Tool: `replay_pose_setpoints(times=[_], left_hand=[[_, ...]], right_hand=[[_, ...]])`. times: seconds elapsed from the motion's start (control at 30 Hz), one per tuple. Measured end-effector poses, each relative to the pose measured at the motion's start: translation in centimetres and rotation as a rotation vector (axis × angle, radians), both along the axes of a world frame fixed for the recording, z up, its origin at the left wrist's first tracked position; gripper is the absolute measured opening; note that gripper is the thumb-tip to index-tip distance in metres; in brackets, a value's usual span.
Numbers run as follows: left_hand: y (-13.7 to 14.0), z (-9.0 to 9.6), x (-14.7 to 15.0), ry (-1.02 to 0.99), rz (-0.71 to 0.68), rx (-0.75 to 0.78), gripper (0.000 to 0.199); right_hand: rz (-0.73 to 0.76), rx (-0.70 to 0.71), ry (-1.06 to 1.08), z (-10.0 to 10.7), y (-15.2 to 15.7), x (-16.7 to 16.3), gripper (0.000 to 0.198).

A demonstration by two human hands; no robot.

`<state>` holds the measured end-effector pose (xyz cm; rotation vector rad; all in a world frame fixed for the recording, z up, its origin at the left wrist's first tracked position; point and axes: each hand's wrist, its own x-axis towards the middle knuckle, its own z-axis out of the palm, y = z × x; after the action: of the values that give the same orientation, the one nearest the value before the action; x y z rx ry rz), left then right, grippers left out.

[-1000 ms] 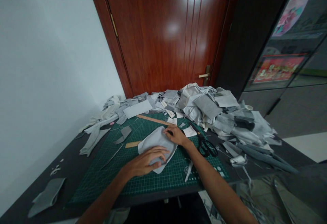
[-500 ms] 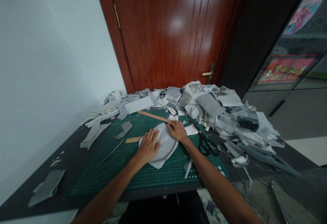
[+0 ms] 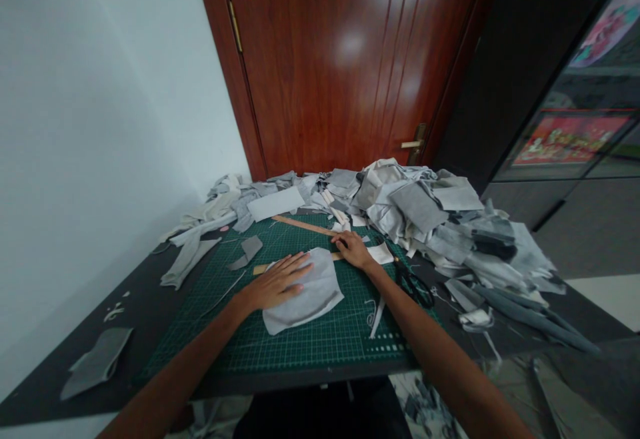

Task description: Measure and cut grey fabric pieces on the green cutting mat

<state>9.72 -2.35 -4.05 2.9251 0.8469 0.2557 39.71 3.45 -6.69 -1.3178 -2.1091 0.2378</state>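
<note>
On the green cutting mat [image 3: 295,353] lies a pale grey piece of cloth [image 3: 320,295], roughly four-sided. My left hand [image 3: 281,282] rests flat on its left part, fingers stretched. A wooden ruler [image 3: 260,269] passes beneath the cloth, its left end showing. My right hand [image 3: 354,250] is off the cloth's upper right corner, palm down with fingers slightly bent. Its fingertips are by the right end of a second wooden strip [image 3: 303,225]; whether they touch it I cannot tell. Black-handled scissors [image 3: 414,285] lie right of my right forearm, beside a white cloth strip [image 3: 381,253].
A large heap of grey and white cloth scraps [image 3: 415,205] lines the back and right of the dark table [image 3: 165,312]. A folded grey cloth [image 3: 100,359] sits at the front left. Behind stands a wooden door [image 3: 340,79], with a wall [image 3: 100,125] on the left.
My right hand has moved off the cloth onto its upper right side. The cloth has turned and shifted slightly down under my left hand. The view has swung a little.
</note>
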Motion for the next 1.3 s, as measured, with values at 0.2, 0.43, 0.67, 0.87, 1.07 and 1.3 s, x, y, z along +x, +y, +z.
replay_pose_setpoints(times=[0.2, 0.43, 0.67, 0.87, 1.07, 1.3], left_hand=[[0.1, 0.4, -0.1, -0.044, -0.018, -0.024, 0.060], [-2.2, 1.8, 1.1, -0.049, -0.079, -0.003, 0.061], [-4.3, 2.2, 3.5, -0.075, -0.229, -0.163, 0.068], [-4.0, 2.0, 3.5, -0.057, -0.229, -0.202, 0.070], [-1.6, 0.5, 1.7, -0.189, 0.065, 0.020, 0.051], [1.2, -0.1, 0.4, -0.235, 0.289, 0.298, 0.034]], right_hand=[[0.183, 0.003, -0.068, 1.0, -2.1, 0.0, 0.017], [0.115, -0.077, -0.139, 1.3, -2.2, 1.4, 0.006], [-0.016, -0.080, -0.109, 0.9, -2.7, 0.7, 0.008], [-0.145, -0.040, 0.012, 1.7, -2.7, 0.5, 0.029], [-0.066, 0.004, 0.096, 3.0, -3.1, 1.0, 0.040], [0.052, -0.041, 0.020, 1.7, -3.4, -0.3, 0.034]])
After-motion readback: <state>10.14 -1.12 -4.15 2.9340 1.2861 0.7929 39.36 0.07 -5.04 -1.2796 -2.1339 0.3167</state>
